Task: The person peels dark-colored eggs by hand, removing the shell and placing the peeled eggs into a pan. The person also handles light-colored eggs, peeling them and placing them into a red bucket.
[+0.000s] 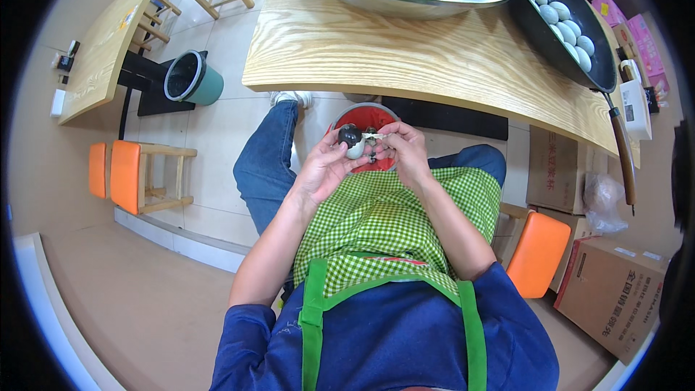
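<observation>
My left hand (pixel 323 165) holds a half-peeled preserved egg (pixel 350 135) above my lap. Its bared upper part is dark and glossy, while pale shell still covers the lower part. Close by on the right, my right hand (pixel 407 150) pinches a piece of pale eggshell (pixel 374 136) at the egg's side. Beneath both hands stands a red bucket (pixel 369 114) between my knees, with dark and pale scraps in it, partly hidden by my fingers.
On the wooden table (pixel 326 51) ahead, a metal bowl (pixel 405 3) holds several peeled dark eggs. A black pan (pixel 534 32) of unpeeled pale eggs sits right, its handle (pixel 627 166) past the edge. Nearby are a green bin (pixel 210 87), orange-seated stools (pixel 126 177) and cardboard boxes (pixel 612 293).
</observation>
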Demonstrator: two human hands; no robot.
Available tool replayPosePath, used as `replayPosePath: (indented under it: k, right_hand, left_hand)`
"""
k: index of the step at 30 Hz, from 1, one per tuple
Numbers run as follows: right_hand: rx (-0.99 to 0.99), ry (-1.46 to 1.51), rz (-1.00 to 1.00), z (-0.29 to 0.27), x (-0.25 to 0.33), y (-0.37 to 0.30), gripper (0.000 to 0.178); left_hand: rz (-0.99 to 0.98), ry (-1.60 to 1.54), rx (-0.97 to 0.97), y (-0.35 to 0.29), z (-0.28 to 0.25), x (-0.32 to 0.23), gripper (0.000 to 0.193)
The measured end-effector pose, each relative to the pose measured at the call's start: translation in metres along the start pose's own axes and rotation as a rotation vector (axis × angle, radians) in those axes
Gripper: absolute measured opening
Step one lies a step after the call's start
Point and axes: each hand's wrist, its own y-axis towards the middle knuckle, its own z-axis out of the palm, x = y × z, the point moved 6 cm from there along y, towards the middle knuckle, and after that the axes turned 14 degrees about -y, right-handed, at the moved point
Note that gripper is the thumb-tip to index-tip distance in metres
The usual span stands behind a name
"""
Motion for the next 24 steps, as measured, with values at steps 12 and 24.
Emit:
replayPosePath:
  k: [12,24]
  right_hand:
    - [-0.014,-0.101,-0.067,-0.004,-0.016,0.012,0.011]
    - [-0.087,-0.099,-0.142,-0.017,-0.013,0.008,0.011]
  left_hand:
    - [-0.054,0.049,0.008,0.002,-0.013,0.002,0.046]
    - [-0.064,-0.017,-0.063,0.010,-0.024,0.007,0.038]
